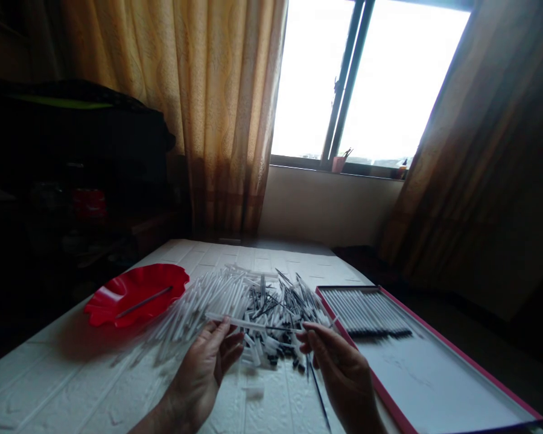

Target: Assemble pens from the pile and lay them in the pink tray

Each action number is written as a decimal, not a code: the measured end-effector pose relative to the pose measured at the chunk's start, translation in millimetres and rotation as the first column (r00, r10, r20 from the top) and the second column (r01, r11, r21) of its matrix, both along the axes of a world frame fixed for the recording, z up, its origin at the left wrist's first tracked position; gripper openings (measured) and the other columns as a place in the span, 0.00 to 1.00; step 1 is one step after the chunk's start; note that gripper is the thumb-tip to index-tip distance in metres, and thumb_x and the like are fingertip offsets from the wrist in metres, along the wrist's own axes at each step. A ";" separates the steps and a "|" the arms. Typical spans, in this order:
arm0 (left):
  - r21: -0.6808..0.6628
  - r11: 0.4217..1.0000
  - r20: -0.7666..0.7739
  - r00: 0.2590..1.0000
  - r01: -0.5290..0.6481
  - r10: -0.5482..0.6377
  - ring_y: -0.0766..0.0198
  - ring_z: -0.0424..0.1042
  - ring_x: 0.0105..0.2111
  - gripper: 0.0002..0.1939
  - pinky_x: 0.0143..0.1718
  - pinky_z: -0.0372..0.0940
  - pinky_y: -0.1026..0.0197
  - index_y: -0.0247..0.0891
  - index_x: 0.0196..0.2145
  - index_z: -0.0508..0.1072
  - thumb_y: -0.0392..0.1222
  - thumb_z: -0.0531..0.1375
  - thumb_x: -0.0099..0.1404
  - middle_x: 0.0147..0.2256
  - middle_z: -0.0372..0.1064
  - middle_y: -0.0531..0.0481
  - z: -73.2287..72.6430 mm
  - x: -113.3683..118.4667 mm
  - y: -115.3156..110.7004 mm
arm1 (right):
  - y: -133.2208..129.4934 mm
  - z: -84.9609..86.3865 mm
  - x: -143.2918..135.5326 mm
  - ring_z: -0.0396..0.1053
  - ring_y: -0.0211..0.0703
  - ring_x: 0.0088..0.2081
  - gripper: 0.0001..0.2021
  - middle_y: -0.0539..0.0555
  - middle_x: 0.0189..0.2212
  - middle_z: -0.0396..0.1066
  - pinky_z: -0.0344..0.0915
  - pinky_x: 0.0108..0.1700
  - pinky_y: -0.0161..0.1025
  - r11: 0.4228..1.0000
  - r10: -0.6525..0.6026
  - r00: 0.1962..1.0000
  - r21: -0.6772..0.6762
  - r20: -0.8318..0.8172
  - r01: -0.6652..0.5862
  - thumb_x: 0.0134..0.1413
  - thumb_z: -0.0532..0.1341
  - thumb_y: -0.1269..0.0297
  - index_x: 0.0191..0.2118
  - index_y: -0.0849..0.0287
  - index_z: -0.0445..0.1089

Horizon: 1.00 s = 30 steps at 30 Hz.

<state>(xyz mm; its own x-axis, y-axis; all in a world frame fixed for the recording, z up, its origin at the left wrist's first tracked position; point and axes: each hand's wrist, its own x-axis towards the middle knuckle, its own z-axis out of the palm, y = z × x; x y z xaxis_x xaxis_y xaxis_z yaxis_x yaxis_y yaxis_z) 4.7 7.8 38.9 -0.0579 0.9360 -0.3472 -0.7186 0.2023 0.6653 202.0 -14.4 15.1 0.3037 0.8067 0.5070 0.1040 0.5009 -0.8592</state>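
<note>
Two bare hands reached in from the bottom edge, nearest the viewer. The left hand (196,374) pinched a clear tube (244,323) between thumb and fingers. The right hand (346,371) had its thumb and fingertips together on a thin dark rod (278,328), which lay in line with the tube. The two pieces met, or nearly met, in the gap between the hands; blur hid whether one was inside the other. The step in hand looked like lining up rod and tube, and any closer fit would have called for a steady, straight hold from both sides.

Behind the hands, on a white, brick-patterned tabletop (36,392), lay a loose heap: clear tubes (217,289) on the left, dark rods (294,296) on the right, and small black pieces (273,360) at its near edge. Another rod (319,395) lay beside the right hand. Left of the heap, a red, wavy-rimmed dish (113,289) held a single slim stick (140,305). To the right, a shallow red-edged tray (475,365) held a neat row of pale sticks with dark near ends (362,306).
</note>
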 end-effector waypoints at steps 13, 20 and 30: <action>0.014 0.881 -0.225 0.860 0.473 -0.459 0.72 0.71 0.19 0.23 0.17 0.59 0.74 0.36 0.29 0.73 0.55 0.74 0.45 0.25 0.74 0.55 -15.2 3.2 -10.0 | -3.7 7.1 -9.3 0.68 0.33 0.19 0.17 0.56 0.22 0.76 0.54 0.17 0.25 0.744 0.525 0.776 -0.254 -0.350 -0.618 0.46 0.70 0.49 0.37 0.56 0.80; 0.353 0.702 -0.696 0.675 0.619 -0.246 0.65 0.74 0.22 0.22 0.24 0.68 0.66 0.37 0.27 0.74 0.62 0.63 0.59 0.23 0.74 0.51 3.0 -13.2 -14.3 | 1.2 17.8 5.6 0.65 0.30 0.18 0.18 0.54 0.19 0.75 0.52 0.18 0.25 0.797 0.388 0.837 -0.315 -0.386 -0.515 0.41 0.73 0.50 0.33 0.60 0.80; 0.279 0.549 -0.925 0.066 0.788 0.375 0.61 0.75 0.28 0.13 0.29 0.64 0.64 0.41 0.36 0.70 0.41 0.47 0.71 0.28 0.74 0.51 -22.9 -5.4 -11.2 | 11.0 -4.7 -2.6 0.67 0.37 0.23 0.24 0.54 0.26 0.73 0.56 0.23 0.31 0.822 0.427 0.904 -0.415 -0.004 -0.390 0.55 0.59 0.42 0.43 0.59 0.75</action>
<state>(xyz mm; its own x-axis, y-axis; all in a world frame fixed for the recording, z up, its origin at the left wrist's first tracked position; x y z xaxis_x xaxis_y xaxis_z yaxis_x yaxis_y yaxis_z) -0.7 -3.3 16.0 0.5209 0.7514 0.4050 0.5192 -0.6555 0.5485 199.4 -3.4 10.4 -0.1285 0.9838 0.1254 0.0485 0.1325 -0.9900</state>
